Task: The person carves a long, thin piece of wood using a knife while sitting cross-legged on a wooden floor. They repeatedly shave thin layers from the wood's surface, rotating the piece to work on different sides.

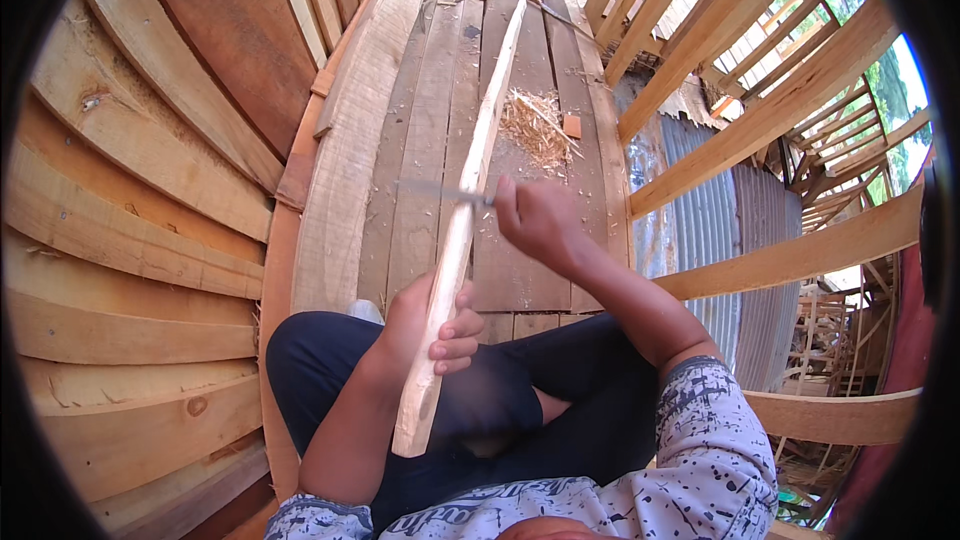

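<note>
A long, pale wooden pole (458, 240), roughly whittled, runs from above my lap away over the floorboards and narrows toward its far end. Around its near part the fingers of my left hand (440, 325) are wrapped. My right hand (535, 220) is closed on the handle of a knife (445, 190), just right of the pole. Its thin blade, smeared by motion, crosses the pole and points left; whether the edge bites into the wood I cannot tell. Most of the handle is hidden in my fist.
A heap of wood shavings (535, 130) lies on the plank floor (400, 230), with a small orange-brown block (572, 127) beside it. Board walling (130, 240) rises at the left. Wooden rails (790, 250) border the right side, with corrugated metal sheets (700, 210) beyond them.
</note>
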A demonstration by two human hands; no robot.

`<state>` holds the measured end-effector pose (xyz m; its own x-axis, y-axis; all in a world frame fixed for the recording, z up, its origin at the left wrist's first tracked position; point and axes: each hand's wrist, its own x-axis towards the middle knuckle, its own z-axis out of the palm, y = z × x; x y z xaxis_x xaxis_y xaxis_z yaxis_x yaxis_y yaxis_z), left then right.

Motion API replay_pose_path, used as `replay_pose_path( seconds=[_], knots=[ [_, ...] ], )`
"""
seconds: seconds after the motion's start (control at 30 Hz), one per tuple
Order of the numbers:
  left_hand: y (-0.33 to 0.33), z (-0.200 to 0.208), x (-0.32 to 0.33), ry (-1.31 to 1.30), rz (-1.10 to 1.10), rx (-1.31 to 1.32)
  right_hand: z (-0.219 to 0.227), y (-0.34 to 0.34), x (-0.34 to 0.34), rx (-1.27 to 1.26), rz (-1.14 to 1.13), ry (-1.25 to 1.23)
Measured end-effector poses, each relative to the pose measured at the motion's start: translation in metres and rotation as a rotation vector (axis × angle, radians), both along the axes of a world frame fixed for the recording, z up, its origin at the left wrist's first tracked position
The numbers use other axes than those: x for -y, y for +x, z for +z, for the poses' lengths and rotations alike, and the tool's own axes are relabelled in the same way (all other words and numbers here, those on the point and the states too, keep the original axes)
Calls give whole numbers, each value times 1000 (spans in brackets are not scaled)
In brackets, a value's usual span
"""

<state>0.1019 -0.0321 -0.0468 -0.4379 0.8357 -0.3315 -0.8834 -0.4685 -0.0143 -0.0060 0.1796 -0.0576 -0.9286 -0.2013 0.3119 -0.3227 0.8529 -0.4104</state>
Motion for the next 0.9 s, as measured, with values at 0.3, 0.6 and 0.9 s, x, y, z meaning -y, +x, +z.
replay_pose_path(
  seconds=[0.3, 0.6, 0.9],
  knots=[
    [3, 2, 1, -53, 2, -7, -2, 11, 1, -18, 155, 22],
    [8, -4, -6, -144, 14, -27, -11, -14, -6, -79, 14, 50],
    [13, 5, -13, -288, 9, -81, -27, -40, -22, -21, -194, -67]
  ],
)
